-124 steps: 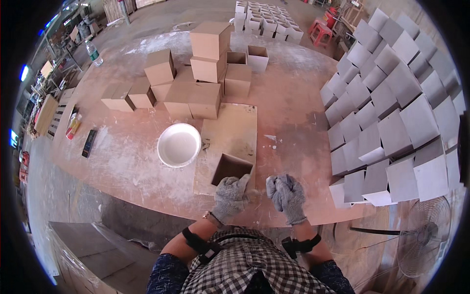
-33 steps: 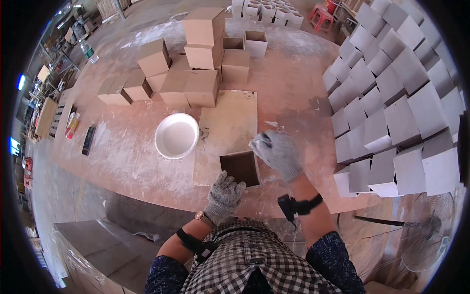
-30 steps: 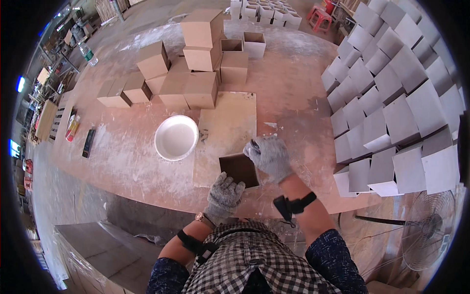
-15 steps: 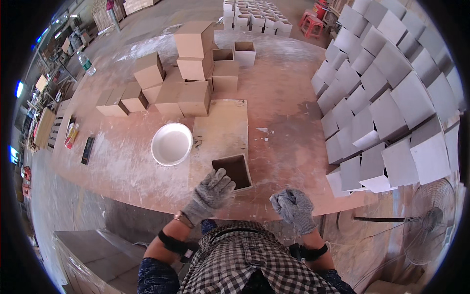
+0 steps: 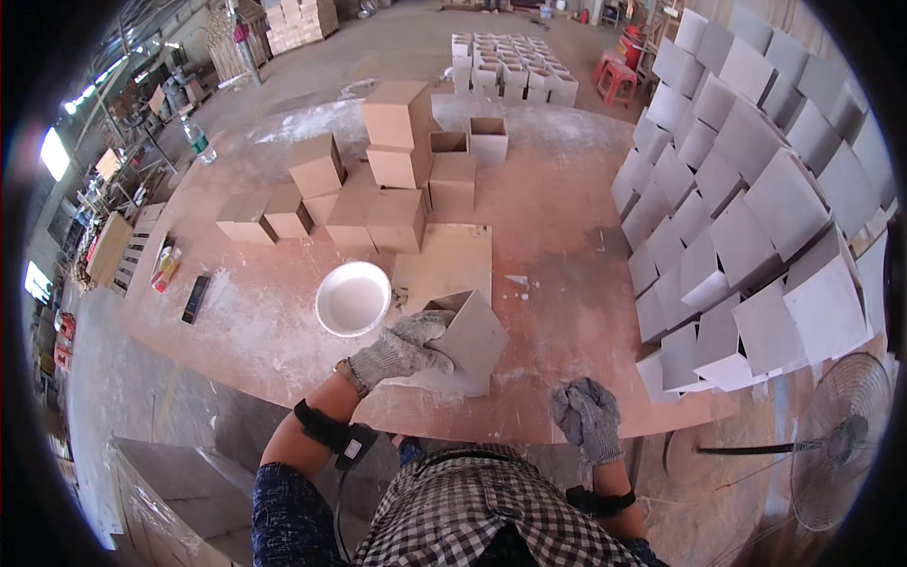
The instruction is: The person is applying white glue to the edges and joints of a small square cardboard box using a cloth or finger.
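Observation:
My left hand [image 5: 402, 348], in a grey knit glove, grips the near left side of an open-topped box [image 5: 479, 342]. The box has pale grey-white faces and a brown inside, and it stands tilted near the table's front edge. My right hand [image 5: 588, 420], gloved too, is held closed by the table's front edge, apart from the box. What its fingers hold, if anything, is hidden. Left of the box sits a white bowl [image 5: 323, 300] with whitish contents. A flat tan board [image 5: 458, 255] lies on the table beyond the box.
Brown boxes [image 5: 395, 222] are piled toward the far left of the table [image 5: 557, 283]. A tall stack of grey-white boxes [image 5: 723, 231] rises along the right side. A dark narrow object [image 5: 196, 300] and a bottle [image 5: 198, 142] are at the left. A fan [image 5: 841, 439] stands at lower right.
My left hand has taken hold of the box and tilted it, so its pale outer side now shows. My right hand stays closed, slightly farther right. The whole view has shifted a little.

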Demonstrator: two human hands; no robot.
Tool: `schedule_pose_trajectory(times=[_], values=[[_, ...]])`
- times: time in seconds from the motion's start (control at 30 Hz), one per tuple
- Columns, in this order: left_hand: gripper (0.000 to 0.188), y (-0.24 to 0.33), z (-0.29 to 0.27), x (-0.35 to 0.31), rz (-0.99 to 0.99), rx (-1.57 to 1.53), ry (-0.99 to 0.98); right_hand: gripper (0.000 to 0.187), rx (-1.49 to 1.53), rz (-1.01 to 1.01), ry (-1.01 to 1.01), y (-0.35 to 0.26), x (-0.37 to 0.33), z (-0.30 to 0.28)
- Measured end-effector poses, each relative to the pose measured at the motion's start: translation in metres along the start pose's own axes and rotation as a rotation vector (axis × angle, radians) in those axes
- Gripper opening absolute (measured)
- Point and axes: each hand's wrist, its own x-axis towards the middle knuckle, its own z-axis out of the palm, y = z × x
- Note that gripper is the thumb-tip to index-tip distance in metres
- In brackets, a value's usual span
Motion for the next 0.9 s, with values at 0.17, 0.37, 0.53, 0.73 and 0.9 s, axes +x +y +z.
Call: schedule_pose_trajectory(times=[0.17,0.37,0.53,0.73,0.9], values=[[0.048,0.039,-0.016,-0.006,-0.139,-0.24,-0.034,0.018,-0.265,0.026,0.234,-0.011,-0.003,0.0],[0.041,0.067,-0.019,-0.013,0.057,-0.189,0.067,0.005,-0.363,0.038,0.177,-0.015,0.003,-0.02],[0.037,0.073,-0.028,-0.012,0.327,-0.057,0.06,0.006,-0.202,0.027,0.123,-0.009,-0.001,-0.025],[0.035,0.072,-0.043,0.004,0.607,0.527,0.139,0.022,-0.415,-0.077,0.122,0.001,-0.005,-0.02],[0.026,0.061,-0.069,0.048,0.817,1.033,0.13,0.023,-0.642,-0.085,0.251,-0.004,-0.027,-0.017]])
